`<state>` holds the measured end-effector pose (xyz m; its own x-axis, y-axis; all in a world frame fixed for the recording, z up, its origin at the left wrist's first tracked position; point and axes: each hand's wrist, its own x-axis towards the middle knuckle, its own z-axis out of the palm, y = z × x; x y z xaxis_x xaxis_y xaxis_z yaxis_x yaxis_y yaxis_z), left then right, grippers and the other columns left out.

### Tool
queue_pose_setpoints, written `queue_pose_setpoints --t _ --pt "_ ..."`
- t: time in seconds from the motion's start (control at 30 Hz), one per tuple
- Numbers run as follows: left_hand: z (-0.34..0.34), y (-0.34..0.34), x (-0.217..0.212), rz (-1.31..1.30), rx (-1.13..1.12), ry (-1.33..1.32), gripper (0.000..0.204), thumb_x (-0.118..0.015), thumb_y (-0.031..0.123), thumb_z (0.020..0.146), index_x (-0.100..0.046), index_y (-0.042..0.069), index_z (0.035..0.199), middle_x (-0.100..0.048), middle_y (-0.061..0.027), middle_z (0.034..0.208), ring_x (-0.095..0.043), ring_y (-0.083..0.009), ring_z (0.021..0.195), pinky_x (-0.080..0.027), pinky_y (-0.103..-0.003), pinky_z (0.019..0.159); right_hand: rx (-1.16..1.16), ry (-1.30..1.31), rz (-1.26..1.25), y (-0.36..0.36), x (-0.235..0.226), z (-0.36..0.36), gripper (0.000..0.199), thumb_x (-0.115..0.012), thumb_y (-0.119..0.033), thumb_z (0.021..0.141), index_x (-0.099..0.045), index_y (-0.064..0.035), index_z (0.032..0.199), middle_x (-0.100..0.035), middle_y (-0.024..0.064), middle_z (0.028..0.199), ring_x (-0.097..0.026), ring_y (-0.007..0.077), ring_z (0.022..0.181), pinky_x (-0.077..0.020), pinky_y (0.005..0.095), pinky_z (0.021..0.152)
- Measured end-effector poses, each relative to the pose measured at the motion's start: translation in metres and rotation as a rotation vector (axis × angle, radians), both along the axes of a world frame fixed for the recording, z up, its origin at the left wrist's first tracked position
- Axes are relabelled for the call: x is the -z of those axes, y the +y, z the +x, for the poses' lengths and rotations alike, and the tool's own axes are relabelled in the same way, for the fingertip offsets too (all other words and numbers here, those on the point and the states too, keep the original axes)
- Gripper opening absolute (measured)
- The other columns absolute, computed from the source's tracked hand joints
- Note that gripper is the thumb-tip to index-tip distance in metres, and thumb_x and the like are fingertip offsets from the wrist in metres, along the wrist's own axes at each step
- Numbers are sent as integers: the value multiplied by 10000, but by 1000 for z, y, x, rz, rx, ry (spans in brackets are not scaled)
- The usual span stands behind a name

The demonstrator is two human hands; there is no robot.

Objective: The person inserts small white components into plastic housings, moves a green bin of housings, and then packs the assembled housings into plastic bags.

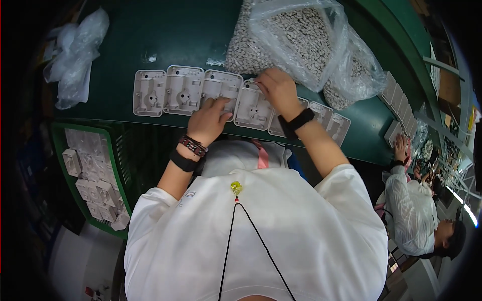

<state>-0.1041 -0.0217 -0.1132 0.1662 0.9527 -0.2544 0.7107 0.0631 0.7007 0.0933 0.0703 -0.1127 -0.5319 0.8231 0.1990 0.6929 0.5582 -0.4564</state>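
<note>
Lining up the grey plastic housings (183, 90) in a row along the green counter (165, 35) kept them reachable, so the left hand (210, 119) lay spread flat steadying one while the right hand (277, 90) pinched something tiny beside the open bag of small parts (301, 35).

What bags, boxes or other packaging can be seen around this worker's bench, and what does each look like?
Large clear plastic bag: on the green bench behind the right hand, open, full of small grey pieces.
Crumpled clear plastic bag: far left of the bench, seemingly empty.
Green crate: below the bench's left, holding pale plastic housings.
No labels or screens are legible.
</note>
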Motion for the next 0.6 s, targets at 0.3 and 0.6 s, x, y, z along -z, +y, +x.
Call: queue_pose_setpoints --t 0.3,0.6 --pt "9 -2 15 42 106 20 358 -563 221 739 -496 186 1089 -500 -79 828 -563 -264 640 -469 -355 537 -539 -202 130 30 0 -16 77 -533 -131 621 -579 -110 679 -478 11 838 -472 167 807 -376 263 673" --pt "13 -7 18 67 122 53 402 -564 219 736 -478 185 1127 -500 -79 790 -557 -257 582 -464 -341 494 -532 -320 179 22 12 -6 82 -534 -151 616 -587 -111 663 -493 5 875 -460 156 824 -356 260 673"
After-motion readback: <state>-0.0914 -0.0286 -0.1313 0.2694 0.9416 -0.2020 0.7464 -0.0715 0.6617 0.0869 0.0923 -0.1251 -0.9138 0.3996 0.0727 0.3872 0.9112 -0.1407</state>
